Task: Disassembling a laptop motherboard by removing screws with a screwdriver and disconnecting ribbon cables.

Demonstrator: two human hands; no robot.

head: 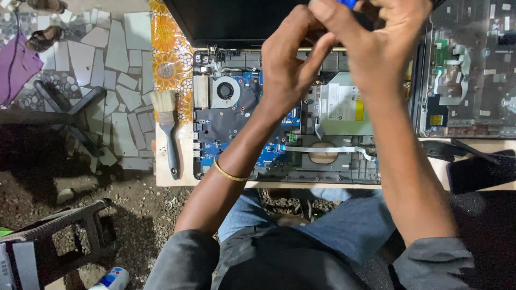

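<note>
Both hands are raised together above the opened grey laptop base (279, 134) with its blue circuit board exposed; the right hand (376, 48) is curled shut around a small blue-tipped tool (348, 3), of which only the tip is seen at the top edge; the left hand (293, 59) is pressed against it, fingers bent, though what is pinched there cannot be told. A slip is judged possible; a dropped tool could strike the bare board or the round grey fan (225, 90). A thin gold bangle (228, 173) is worn on the left wrist; metal brushing the board could be risky. A pale-bristled paintbrush with a dark handle (167, 129) lies beside the base on the flower-patterned tabletop (166, 59); a removed grey cover (467, 70) lies to the right.
</note>
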